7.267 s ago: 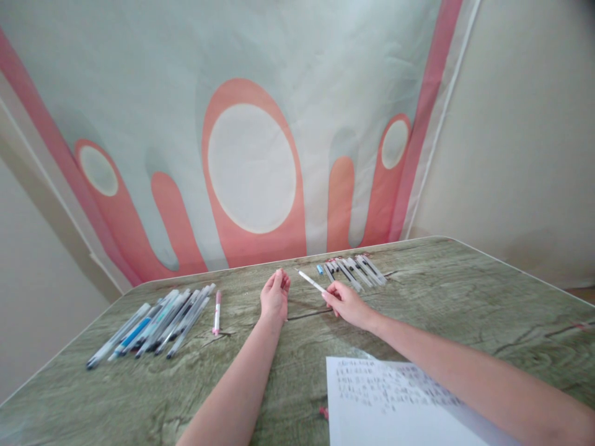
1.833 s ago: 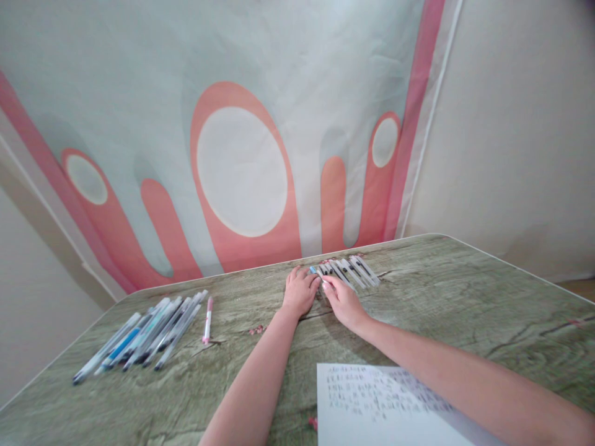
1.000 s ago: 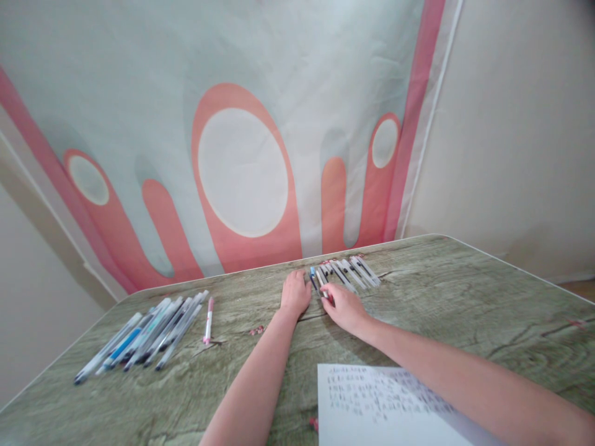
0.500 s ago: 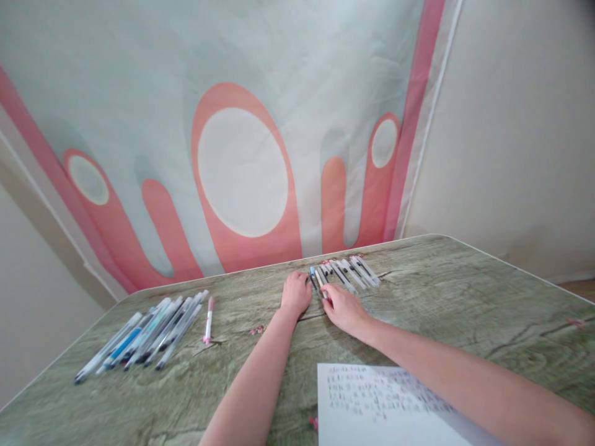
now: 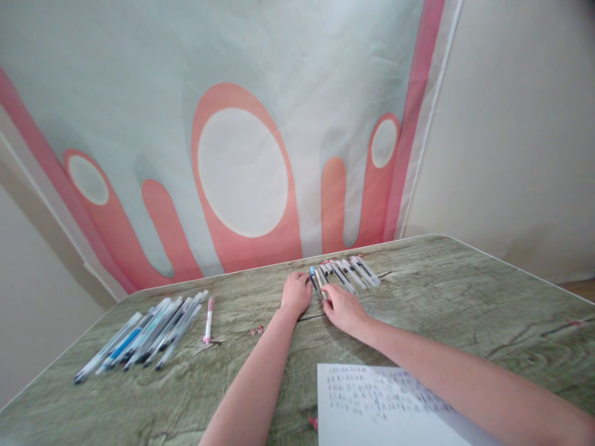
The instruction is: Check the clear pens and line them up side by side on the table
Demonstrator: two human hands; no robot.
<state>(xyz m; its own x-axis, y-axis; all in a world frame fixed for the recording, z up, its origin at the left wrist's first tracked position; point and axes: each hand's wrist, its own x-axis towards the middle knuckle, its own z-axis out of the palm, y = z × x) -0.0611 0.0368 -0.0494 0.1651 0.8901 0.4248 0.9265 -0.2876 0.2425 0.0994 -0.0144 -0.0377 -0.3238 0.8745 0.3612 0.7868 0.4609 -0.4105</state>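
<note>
My left hand lies palm down on the table, fingers slightly bent, with its tips beside a pen with a blue cap. Just right of that pen is a pale pen, whose near end is between the thumb and fingers of my right hand. Several clear-barrelled pens with dark parts lie side by side in a row beyond my right hand. My fingertips are small and partly hidden in this view.
A pile of pens lies on the left of the wood-patterned table. Beside it is a pink and white pen. A sheet of paper with handwriting sits in front, partly under my right forearm. A patterned cloth hangs behind.
</note>
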